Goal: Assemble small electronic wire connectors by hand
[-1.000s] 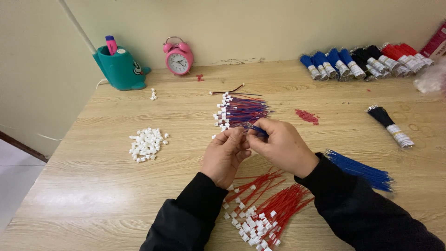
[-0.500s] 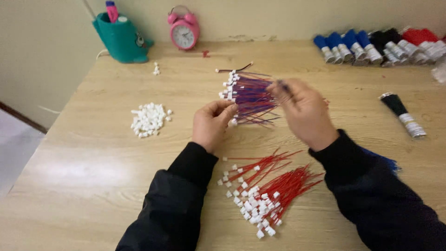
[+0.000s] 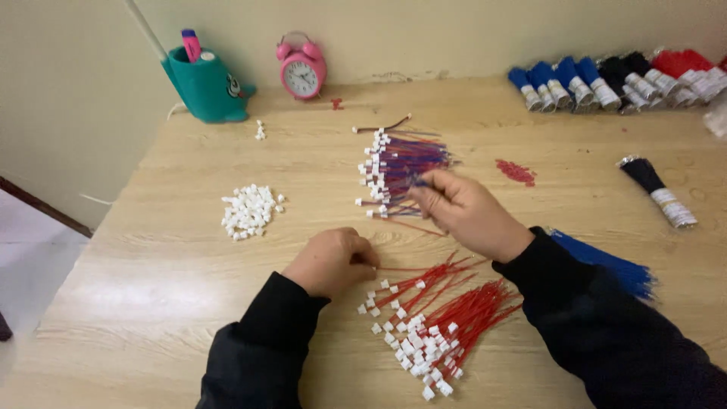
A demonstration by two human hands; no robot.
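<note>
My left hand point(image 3: 333, 261) rests curled on the wooden table point(image 3: 151, 280), its fingertips pinching the end of a red wire at the edge of a loose pile of red wires with white connectors point(image 3: 439, 318). My right hand point(image 3: 466, 213) reaches further back. Its thumb and fingers are pinched on a thin wire at the near edge of a pile of joined blue and red wires with white connectors point(image 3: 397, 168). Both arms wear black sleeves.
A heap of small white connectors point(image 3: 250, 210) lies to the left. A teal pen holder point(image 3: 208, 85) and a pink alarm clock point(image 3: 303, 70) stand by the wall. Blue, black and red wire bundles point(image 3: 606, 83) line the back right. A black bundle point(image 3: 655, 185), loose blue wires point(image 3: 613, 265) and red bits point(image 3: 516, 172) lie on the right.
My hands have parted: the right one carried a joined wire back to the blue and red pile, and the left one dropped down to the red wire pile.
</note>
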